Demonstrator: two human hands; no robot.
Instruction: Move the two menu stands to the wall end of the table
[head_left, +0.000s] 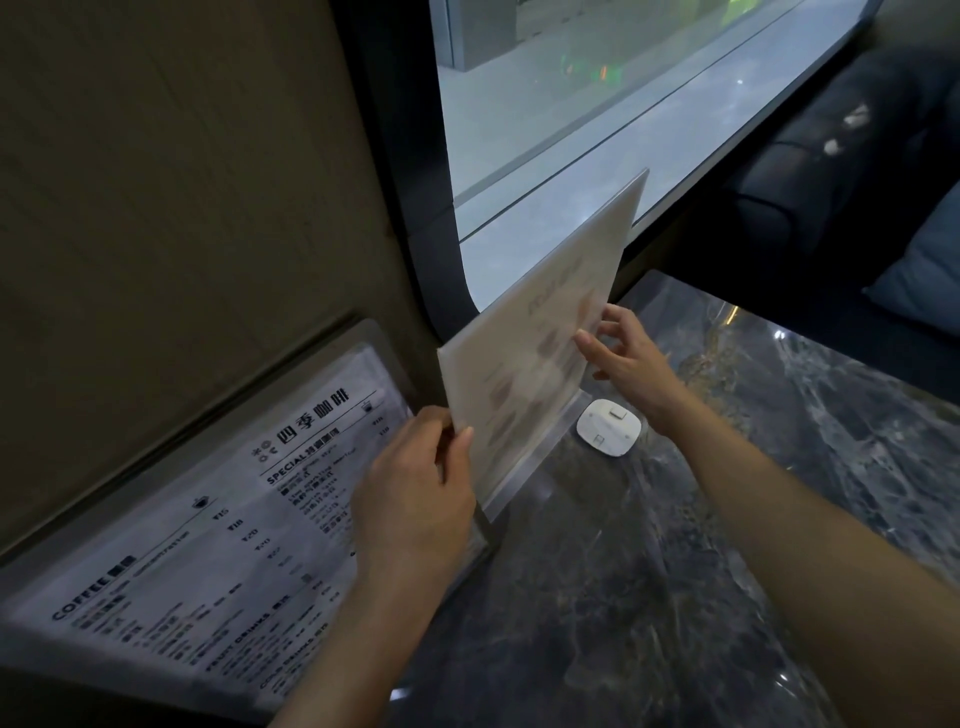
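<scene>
A clear acrylic menu stand with a pale food menu (540, 332) stands upright on the dark marble table (649, 571), close to the window frame. My left hand (415, 488) pinches its near lower edge. My right hand (623, 353) holds its far side edge with thumb and fingers. A second, larger menu stand with a black-and-white coffee menu (208, 561) leans against the beige wall at the left, partly behind my left arm.
A small white square device (609, 427) lies on the table just right of the held stand's base. The window (597, 130) with its dark frame is behind. A dark sofa with a blue cushion (919, 270) sits at the far right.
</scene>
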